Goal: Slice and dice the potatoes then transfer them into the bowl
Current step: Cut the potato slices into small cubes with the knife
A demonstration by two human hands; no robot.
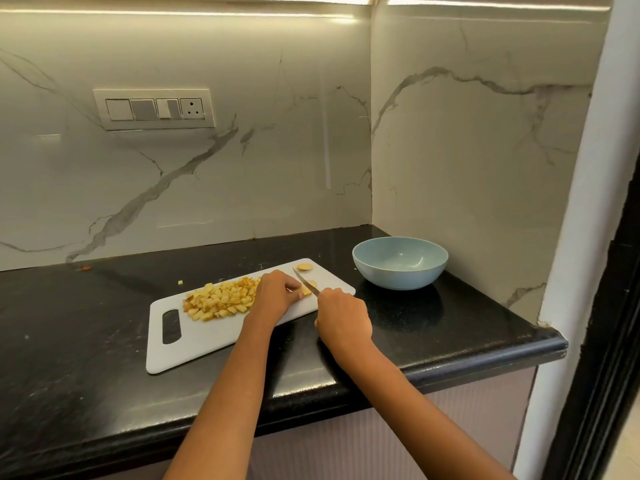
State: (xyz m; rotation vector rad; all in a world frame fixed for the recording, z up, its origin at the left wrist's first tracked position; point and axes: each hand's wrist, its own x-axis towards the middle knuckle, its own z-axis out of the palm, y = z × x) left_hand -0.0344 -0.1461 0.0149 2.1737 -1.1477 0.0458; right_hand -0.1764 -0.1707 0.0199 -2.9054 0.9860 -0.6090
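Yellow potato slice [307, 289] lies on the right half of the white plastic cutting board [221, 336], pinned under the fingertips of the left hand [277, 294], fingers curled down onto it. Right hand [343, 317] is wrapped round the handle of a small knife [305, 280]; handle hidden in the fist, blade angled up and left across the slice. Step in hand looks like dicing this piece.

Pile of diced potato [221, 299] sits mid-board, just left of the left hand, cubes small and skin-edged. One round end slice [304, 267] rests at the far right corner of the board, apart from the knife tip. One stray cube [180, 282] lies off the board on the counter, far side.

Handling, as a judgement: raw potato is stiff and light, cut faces wet and likely slippery, so the slice wants a firm press from above, fingertips tucked back from the blade. Loose cubes will scatter; better scooped in handfuls or swept off the board edge than picked singly.

Pale blue bowl [400, 263] stands to the right of the board, near it, against the side wall, nothing in it yet.

Black speckled stone counter [69, 341] carries all of it. Marble-look backsplash behind, with a switch plate [154, 109] holding switches and one socket. No brand, label or writing readable anywhere.
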